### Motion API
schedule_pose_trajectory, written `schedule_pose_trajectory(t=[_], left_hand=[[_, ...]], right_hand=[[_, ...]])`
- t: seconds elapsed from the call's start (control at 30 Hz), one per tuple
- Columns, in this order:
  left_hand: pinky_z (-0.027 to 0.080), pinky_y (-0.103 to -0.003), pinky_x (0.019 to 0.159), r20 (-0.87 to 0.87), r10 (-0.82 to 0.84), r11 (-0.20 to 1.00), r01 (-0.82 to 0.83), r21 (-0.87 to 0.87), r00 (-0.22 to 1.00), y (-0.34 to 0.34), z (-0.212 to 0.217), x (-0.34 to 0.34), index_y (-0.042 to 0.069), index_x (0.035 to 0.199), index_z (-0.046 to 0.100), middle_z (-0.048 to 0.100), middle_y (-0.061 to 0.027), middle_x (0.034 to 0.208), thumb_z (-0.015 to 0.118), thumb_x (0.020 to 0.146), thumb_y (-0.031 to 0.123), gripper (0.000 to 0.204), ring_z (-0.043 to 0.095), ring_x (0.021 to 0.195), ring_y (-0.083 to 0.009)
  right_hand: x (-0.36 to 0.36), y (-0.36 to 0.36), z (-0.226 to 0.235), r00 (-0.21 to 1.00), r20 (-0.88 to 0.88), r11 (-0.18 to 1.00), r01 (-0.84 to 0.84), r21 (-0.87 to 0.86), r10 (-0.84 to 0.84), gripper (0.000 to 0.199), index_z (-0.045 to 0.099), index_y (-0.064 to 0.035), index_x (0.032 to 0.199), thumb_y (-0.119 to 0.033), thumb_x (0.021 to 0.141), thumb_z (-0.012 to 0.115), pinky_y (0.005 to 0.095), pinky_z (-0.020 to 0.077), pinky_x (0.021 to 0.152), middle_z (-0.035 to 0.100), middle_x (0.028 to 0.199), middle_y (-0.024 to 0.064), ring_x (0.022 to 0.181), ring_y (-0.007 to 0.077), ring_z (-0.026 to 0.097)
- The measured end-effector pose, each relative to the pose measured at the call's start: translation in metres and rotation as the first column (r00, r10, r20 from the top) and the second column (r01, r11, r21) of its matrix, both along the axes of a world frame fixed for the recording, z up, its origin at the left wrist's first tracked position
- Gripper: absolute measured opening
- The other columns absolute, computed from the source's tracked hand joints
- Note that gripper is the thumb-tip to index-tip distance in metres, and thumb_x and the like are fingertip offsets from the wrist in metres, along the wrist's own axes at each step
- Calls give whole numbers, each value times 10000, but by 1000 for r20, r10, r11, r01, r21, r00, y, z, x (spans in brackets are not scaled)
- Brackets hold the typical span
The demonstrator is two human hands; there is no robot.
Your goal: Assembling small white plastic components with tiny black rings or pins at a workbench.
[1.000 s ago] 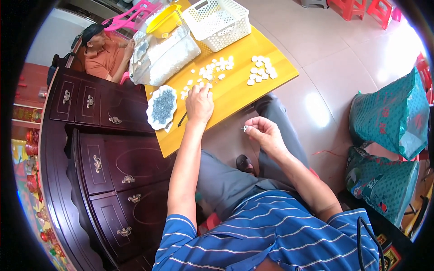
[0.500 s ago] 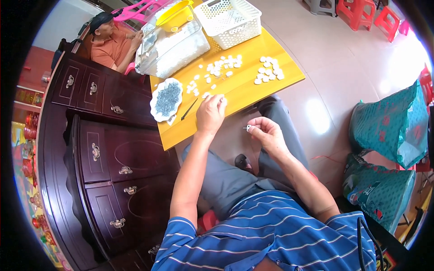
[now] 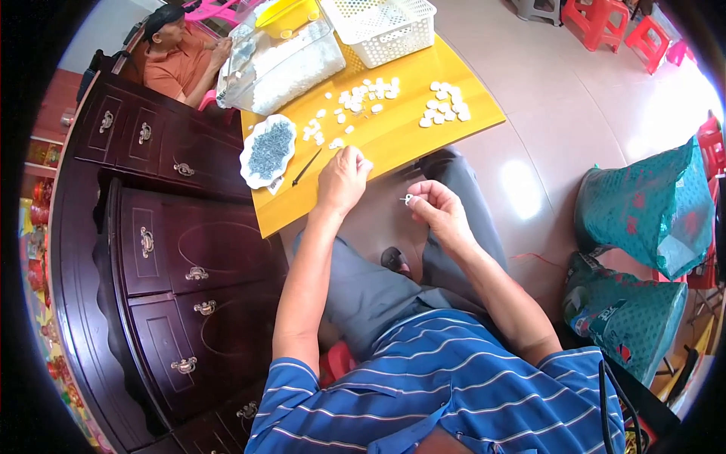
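Two bare hands work in front of you, apart from each other. Your right hand, out past the table's near edge, pinches a small white piece between thumb and forefinger; a thin pin-like bit sticks out of it toward your left hand. That left hand is over the near edge of the yellow table, its fingers curled together; you cannot tell whether they hold anything.

Just beyond its fingertips begins a loose scatter of white pieces, and farther right sits a tighter white group. On your left, a black thin tool lies between that hand and a scalloped white dish of small dark grey bits. At the far side, a clear bin heaped with white pieces and a white perforated basket block the table's back. A dark wooden cabinet crowds your left side.
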State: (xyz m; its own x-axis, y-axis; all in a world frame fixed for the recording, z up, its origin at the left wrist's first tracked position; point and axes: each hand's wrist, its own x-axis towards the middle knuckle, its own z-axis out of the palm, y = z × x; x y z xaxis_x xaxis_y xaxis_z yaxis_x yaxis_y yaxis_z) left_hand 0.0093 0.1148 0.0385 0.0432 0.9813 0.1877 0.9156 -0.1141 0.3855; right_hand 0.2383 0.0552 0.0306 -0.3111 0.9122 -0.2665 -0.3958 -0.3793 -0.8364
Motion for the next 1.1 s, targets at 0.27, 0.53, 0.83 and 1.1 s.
schedule_pose_trajectory(t=[0.27, 0.53, 0.83, 1.1], left_hand=[[549, -403, 698, 249, -72, 994, 51, 92, 966, -15, -2, 2, 44, 1080, 613, 690, -140, 883, 660, 945, 111, 158, 677, 764, -304], [523, -231, 646, 858, 129, 973, 102, -205, 498, -49, -1, 15, 9, 1124, 670, 658, 9, 885, 655, 994, 115, 168, 583, 700, -55], [531, -257, 683, 938, 139, 973, 135, -189, 318, -74, 7, 40, 7, 1159, 669, 648, -14, 909, 658, 997, 125, 201, 595, 719, -82], [530, -236, 695, 935, 87, 985, 108, -132, 344, -80, 19, 57, 0, 1178, 663, 652, -23, 931, 659, 989, 91, 210, 599, 727, -78]], right_hand=[[0, 0, -8, 997, -71, 1000, -13, 7, 14, 58, 634, -104, 1045, -75, 1004, 604, 200, 463, 678, 628, 875, -40, 735, 50, 595], [4, 1, -8, 987, -162, 991, -4, -137, -19, 89, 689, -76, 1049, -66, 982, 631, 219, 507, 693, 680, 904, -8, 738, 72, 620], [3, 0, -11, 960, -281, 994, -43, -102, 13, 132, 683, -66, 1103, -97, 975, 701, 227, 534, 731, 701, 928, 14, 771, 88, 648], [2, 1, -9, 955, -296, 989, -49, -139, 5, 60, 662, -80, 1027, -133, 1004, 680, 216, 525, 707, 678, 884, 3, 751, 82, 631]])
